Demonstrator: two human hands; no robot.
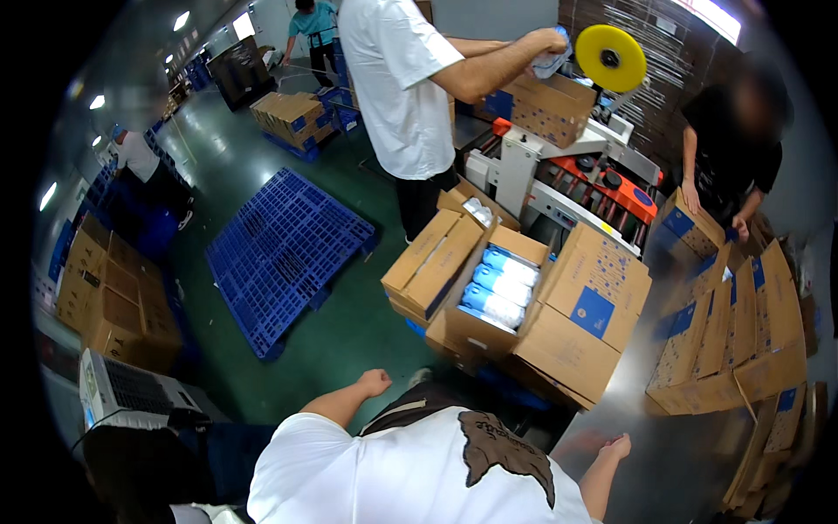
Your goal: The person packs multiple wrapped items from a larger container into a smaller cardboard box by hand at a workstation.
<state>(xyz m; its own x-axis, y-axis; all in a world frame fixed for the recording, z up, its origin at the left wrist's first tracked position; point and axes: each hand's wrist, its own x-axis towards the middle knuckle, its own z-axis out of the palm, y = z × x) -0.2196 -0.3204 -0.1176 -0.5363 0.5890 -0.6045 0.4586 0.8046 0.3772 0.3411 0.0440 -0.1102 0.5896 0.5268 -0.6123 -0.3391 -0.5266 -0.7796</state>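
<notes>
My left hand [375, 382] hangs over the green floor, left of the cartons, its fingers loosely curled with nothing seen in them. Out to the right, over the grey surface, my right hand [617, 445] is also loosely closed, with nothing showing in it. Neither hand touches a box. Ahead of me stands an open carton [470, 330] with several blue-and-white wrapped packs [499, 286] inside. Right beside it is a carton with its top flaps lying flat [567, 336]. A narrower carton [429, 262] sits on its left.
A blue plastic pallet [288, 253] lies on the floor to the left. A carton-sealing machine [559, 175] with a yellow tape roll [611, 58] stands ahead. One person in white [397, 87] holds a clear-and-blue pack there; another in black handles cartons [685, 227]. Folded cartons [733, 332] stand at right.
</notes>
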